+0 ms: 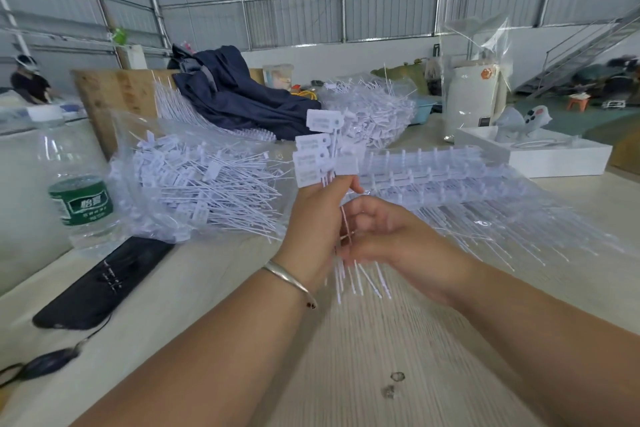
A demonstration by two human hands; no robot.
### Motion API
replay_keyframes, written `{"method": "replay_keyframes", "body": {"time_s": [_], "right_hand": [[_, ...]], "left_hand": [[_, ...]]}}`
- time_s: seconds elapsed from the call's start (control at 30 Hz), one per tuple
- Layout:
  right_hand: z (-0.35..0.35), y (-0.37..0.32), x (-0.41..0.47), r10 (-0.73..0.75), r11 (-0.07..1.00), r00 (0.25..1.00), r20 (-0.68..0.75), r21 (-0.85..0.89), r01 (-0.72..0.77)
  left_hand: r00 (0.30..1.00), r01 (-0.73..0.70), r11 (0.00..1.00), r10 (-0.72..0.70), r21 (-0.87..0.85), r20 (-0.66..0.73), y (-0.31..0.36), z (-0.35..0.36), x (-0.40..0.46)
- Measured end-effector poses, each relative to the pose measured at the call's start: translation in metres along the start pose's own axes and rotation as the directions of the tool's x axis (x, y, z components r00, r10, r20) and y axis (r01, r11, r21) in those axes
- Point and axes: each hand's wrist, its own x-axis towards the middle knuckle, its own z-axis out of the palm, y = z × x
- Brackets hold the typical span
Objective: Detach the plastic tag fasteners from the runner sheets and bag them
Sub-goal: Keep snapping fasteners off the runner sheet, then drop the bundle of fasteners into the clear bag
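Your left hand (317,215) grips a bundle of detached fasteners (320,152), tag heads upward, stems passing through your fist. Your right hand (379,236), fingers curled, pinches a rubber band (346,229) against those stems. Runner sheets (450,180) lie just beyond; bagged fasteners (204,184) lie left.

Both forearms are bare with no sleeves, and the left hand (313,218) wears a thin silver bangle (290,279) at the wrist, carrying one small dark red bead.
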Motion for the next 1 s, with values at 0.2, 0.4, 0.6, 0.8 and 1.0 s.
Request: {"method": "replay_keyframes", "body": {"time_s": [0.2, 0.4, 0.6, 0.8, 1.0], "right_hand": [[0.012, -0.008, 0.02, -0.052, 0.988, 0.997, -0.051, -0.149, 0.044], [0.034, -0.01, 0.057, -0.154, 0.951, 0.978, -0.144, -0.29, 0.108], [0.041, -0.019, 0.103, -0.174, 0.886, 0.965, -0.196, -0.46, 0.067], [0.062, -0.034, 0.149, -0.151, 0.656, 0.984, -0.099, -0.755, 0.025], [0.095, -0.034, 0.199, -0.036, 0.538, 0.999, 0.017, -0.842, 0.033]], "left_hand": [[0.995, -0.082, 0.99, 0.076, 0.111, 0.057, 0.006, -0.004, -0.003], [0.992, -0.101, 0.989, 0.093, 0.11, 0.08, 0.013, -0.036, 0.012], [0.994, 0.023, 0.898, 0.028, 0.44, -0.108, 0.033, -0.094, 0.03], [0.753, 0.232, 0.363, 0.521, 0.902, -0.403, 0.059, -0.169, 0.052], [0.805, 0.303, 0.572, 0.274, 0.762, -0.526, 0.069, -0.208, 0.081]]}}
